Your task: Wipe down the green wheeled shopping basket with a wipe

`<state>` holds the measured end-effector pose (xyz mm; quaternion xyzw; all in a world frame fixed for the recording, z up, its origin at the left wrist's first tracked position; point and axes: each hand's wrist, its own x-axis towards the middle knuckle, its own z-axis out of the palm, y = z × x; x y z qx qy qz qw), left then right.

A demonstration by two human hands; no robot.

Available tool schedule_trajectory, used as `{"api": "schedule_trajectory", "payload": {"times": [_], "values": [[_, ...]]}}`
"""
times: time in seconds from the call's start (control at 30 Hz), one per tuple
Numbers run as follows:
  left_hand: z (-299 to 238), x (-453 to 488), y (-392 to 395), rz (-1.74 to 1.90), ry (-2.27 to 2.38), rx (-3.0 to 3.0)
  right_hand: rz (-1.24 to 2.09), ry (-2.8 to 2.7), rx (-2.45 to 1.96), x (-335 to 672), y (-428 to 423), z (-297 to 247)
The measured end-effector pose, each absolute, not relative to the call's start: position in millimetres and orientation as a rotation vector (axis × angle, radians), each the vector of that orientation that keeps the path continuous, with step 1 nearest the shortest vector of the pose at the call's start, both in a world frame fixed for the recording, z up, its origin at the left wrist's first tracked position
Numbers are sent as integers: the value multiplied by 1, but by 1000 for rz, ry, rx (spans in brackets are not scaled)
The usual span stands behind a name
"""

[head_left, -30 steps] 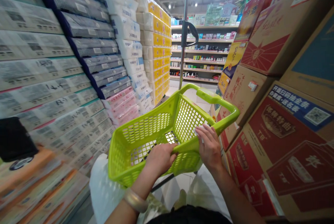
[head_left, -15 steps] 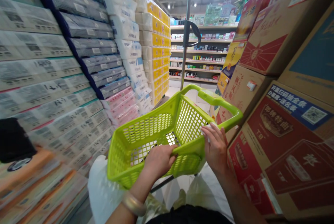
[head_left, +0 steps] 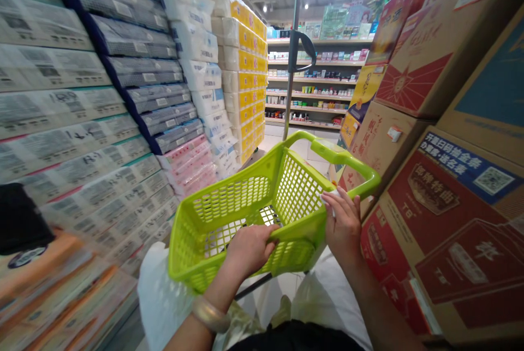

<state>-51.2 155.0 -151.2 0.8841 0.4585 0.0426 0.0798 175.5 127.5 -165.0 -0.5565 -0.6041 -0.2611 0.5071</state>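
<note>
A lime-green shopping cart (head_left: 229, 192) stands in front of me, its slatted basket holding nothing that I can see. My left hand (head_left: 252, 247) is closed over the basket's near rim, a gold-coloured bangle (head_left: 210, 315) on its wrist. Farther right, my right hand (head_left: 344, 214) lies on the same rim near the corner below the cart's handle (head_left: 344, 157). Its fingers press a white tissue (head_left: 336, 194) against the green plastic; most of the tissue is hidden under them.
Stacked tissue packs (head_left: 82, 105) line the left side, with yellow-and-white packs (head_left: 245, 78) beyond. Printed cartons (head_left: 450, 192) rise close on the right. A metal pole with a dark bracket (head_left: 293, 51) stands behind the cart. Cosmetics shelves (head_left: 317, 75) fill the back.
My right hand has slid a little to the right and up along the rim with the tissue. My left hand and the cart have stayed where they were.
</note>
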Motion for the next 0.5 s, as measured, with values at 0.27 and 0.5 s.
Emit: {"api": "schedule_trajectory", "payload": {"times": [0.27, 0.5], "values": [[-153, -53, 158, 144, 1344, 2669, -560, -1645, -1269, 160, 126, -174], [-154, -51, 159, 156, 1342, 2681, -633, -1431, -1327, 182, 133, -163]]}}
